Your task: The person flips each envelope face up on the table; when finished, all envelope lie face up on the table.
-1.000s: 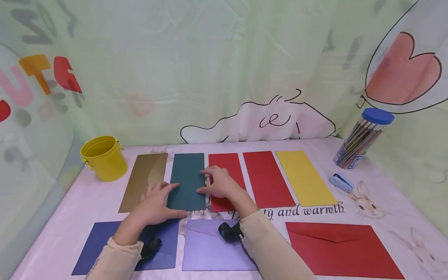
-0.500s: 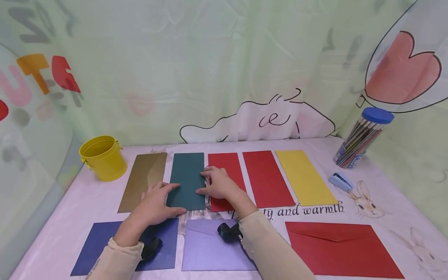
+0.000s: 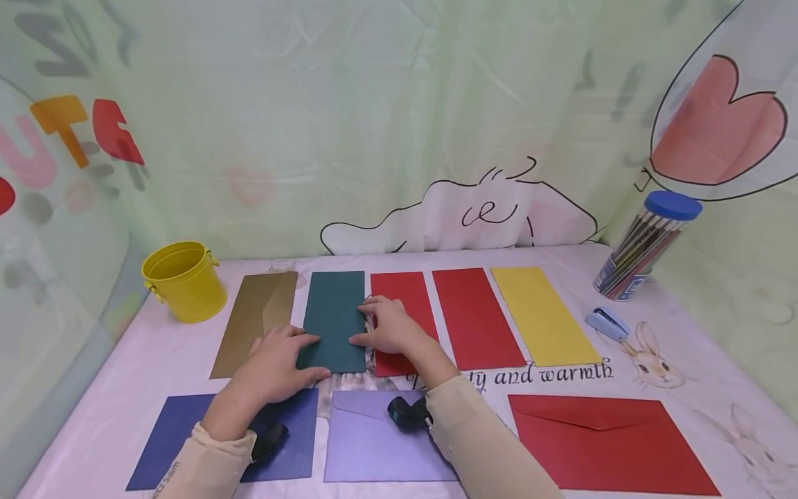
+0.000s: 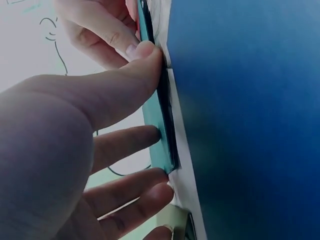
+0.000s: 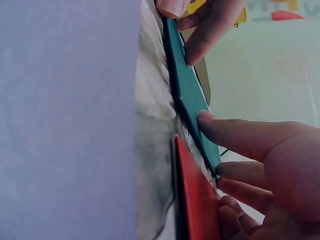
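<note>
Surface (image 3: 125,381): spans the lower part of the head view; its near edge falls out of frame.
Blue envelope (image 3: 171,436): toward the surface's near left corner, its middle hidden by the left forearm and sleeve.
Lilac envelope (image 3: 374,457): toward the near edge, right end under the right sleeve.
Green envelope (image 3: 337,298): left of centre, nearer the far edge, one end pointing at it; whether its near end lies quite flat or is slightly raised is hard to tell.
Green's handling: probably light, fairly stiff paper, smooth enough to slide, easily creased; best taken by both long sides, with light pressure.
Left hand (image 3: 280,360): fingers spread; thumb at the green's near end, index on its face, the rest along its left side, partly hidden.
Right hand (image 3: 393,329): thumb and index apart, touching the green's right side; other fingers loosely bent, hard to see from above, over the red envelope (image 3: 405,287) beside it.
Stapler (image 3: 607,324): by the right edge, well apart from both hands.
</note>
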Demonstrator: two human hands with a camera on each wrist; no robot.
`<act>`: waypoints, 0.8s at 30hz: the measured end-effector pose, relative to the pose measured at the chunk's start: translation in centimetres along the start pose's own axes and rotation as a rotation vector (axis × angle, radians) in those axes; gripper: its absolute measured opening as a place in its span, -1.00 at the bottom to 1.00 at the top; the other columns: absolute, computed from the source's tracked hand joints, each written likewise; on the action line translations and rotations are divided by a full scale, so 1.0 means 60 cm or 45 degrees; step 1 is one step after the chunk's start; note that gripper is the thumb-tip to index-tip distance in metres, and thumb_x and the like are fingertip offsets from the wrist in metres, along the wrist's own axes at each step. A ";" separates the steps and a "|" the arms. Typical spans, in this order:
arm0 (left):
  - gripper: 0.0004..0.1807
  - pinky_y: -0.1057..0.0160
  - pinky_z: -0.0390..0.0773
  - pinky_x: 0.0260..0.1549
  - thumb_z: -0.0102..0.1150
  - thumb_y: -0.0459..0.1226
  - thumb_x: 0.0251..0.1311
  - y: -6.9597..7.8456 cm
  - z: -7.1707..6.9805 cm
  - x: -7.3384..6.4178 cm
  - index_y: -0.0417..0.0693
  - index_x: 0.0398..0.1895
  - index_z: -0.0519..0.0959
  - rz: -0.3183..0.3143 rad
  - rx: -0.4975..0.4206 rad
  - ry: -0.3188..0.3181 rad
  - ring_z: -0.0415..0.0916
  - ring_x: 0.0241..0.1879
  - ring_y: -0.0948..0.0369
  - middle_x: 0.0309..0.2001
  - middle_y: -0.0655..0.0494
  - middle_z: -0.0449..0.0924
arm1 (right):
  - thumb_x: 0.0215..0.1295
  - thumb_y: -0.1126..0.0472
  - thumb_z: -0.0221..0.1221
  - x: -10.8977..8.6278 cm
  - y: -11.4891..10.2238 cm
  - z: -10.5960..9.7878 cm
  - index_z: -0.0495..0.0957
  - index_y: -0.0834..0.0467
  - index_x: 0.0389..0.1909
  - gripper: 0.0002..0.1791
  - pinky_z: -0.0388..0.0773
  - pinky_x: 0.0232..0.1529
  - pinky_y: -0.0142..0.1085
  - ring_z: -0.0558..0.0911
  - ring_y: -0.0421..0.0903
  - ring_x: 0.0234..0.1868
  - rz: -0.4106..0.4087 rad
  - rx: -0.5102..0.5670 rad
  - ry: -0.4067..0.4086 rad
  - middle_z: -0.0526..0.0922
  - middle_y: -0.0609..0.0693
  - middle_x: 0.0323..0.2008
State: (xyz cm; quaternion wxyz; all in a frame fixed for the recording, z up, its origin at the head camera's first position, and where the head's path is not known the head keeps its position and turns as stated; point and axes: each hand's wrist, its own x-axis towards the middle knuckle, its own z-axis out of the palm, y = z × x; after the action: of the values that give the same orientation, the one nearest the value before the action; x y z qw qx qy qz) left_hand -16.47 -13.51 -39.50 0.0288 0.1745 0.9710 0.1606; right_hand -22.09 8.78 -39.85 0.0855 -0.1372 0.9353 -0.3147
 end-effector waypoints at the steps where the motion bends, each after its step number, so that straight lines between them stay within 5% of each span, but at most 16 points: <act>1: -0.34 -0.32 0.31 0.14 0.38 0.09 0.16 0.000 -0.001 0.000 -0.10 0.23 0.61 0.010 0.012 0.001 0.37 0.23 -0.20 0.21 -0.24 0.49 | 0.08 0.09 0.50 0.000 0.000 0.000 0.42 0.21 0.40 -0.15 0.61 0.01 -0.09 0.33 0.10 0.28 -0.003 0.002 0.000 0.39 0.12 0.34; 7: -0.51 -0.27 0.38 0.10 0.26 0.08 0.30 -0.001 -0.007 0.000 -0.05 0.10 0.70 0.060 0.033 0.031 0.50 0.14 -0.14 0.07 -0.09 0.64 | 0.16 0.10 0.45 0.000 0.002 -0.001 0.40 0.21 0.41 -0.20 0.56 0.07 -0.01 0.34 0.12 0.28 -0.004 0.063 0.018 0.41 0.17 0.30; 11: -0.71 -0.09 0.52 -0.05 0.24 -0.03 0.36 0.000 -0.010 0.002 0.03 -0.07 0.77 0.138 -0.014 0.098 0.59 -0.14 0.05 -0.22 0.18 0.73 | 0.23 0.12 0.40 0.001 0.003 -0.003 0.35 0.19 0.43 -0.23 0.57 0.06 -0.03 0.47 0.10 0.19 -0.004 0.213 0.048 0.51 0.16 0.21; 14: -0.80 0.10 0.55 -0.27 0.22 -0.13 0.39 0.001 -0.010 0.004 -0.01 -0.21 0.76 0.209 -0.041 0.148 0.49 -0.40 0.21 -0.49 0.28 0.61 | 0.35 0.13 0.29 0.002 0.002 -0.005 0.31 0.19 0.46 -0.30 0.57 0.06 -0.06 0.54 0.08 0.11 -0.004 0.334 0.075 0.55 0.15 0.15; 17: -0.84 0.20 0.53 -0.43 0.18 -0.24 0.41 0.004 -0.012 0.005 -0.11 -0.11 0.67 0.249 -0.085 0.198 0.41 -0.56 0.28 -0.58 0.23 0.49 | 0.47 0.10 0.15 0.005 -0.001 -0.006 0.26 0.17 0.49 -0.36 0.54 0.12 -0.02 0.53 0.08 0.14 0.008 0.409 0.123 0.53 0.15 0.15; 21: -0.39 0.26 0.52 -0.56 0.21 -0.39 0.27 0.009 -0.022 0.001 -0.14 0.40 0.34 0.236 -0.231 0.278 0.40 -0.63 0.28 -0.31 0.05 0.58 | 0.55 0.08 0.02 0.008 -0.007 -0.005 0.17 0.14 0.54 -0.38 0.50 0.13 -0.01 0.55 0.05 0.04 0.018 0.512 0.141 0.57 0.16 0.01; 24: -0.10 0.31 0.55 -0.53 0.25 -0.46 0.11 0.014 -0.029 0.000 -0.05 0.55 0.12 0.223 -0.375 0.334 0.42 -0.59 0.30 0.04 -0.10 0.54 | 0.57 0.09 0.01 0.008 -0.009 -0.003 0.12 0.10 0.57 -0.37 0.53 0.00 -0.11 0.61 0.02 -0.16 0.017 0.570 0.083 0.60 0.16 -0.16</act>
State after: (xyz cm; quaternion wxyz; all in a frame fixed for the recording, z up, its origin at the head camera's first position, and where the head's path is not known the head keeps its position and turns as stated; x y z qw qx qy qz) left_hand -16.38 -13.30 -37.58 -0.0866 0.2299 0.9135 0.3241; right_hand -22.49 8.31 -39.43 0.0856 -0.0986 0.8454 -0.5180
